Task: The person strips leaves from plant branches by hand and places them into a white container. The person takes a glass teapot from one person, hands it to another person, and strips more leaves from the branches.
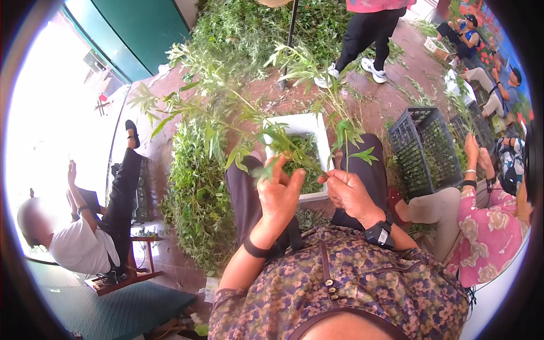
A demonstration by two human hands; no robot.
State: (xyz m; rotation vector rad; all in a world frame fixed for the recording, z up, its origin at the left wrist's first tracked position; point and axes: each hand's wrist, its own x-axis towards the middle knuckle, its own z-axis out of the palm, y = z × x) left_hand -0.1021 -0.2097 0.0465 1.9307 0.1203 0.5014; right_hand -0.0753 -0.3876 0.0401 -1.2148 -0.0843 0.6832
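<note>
Leafy green stems (255, 122) spread up and outward above my lap. My right hand (345, 195) pinches the lower end of the stems between thumb and fingers. Just to its left, my left hand (280, 195) is raised with its fingers apart, close to leaves that partly cover the fingertips; whether it touches a stem is unclear. Between my knees stands a white box (320, 127) with green leaves inside, below the stems.
Heaps of cut plants (198, 192) lie left and ahead. A black crate (425, 150) stands at the right beside a person in pink (490, 232). Another person sits on a stool (127, 277) at the left. Someone stands ahead in white shoes (374, 71).
</note>
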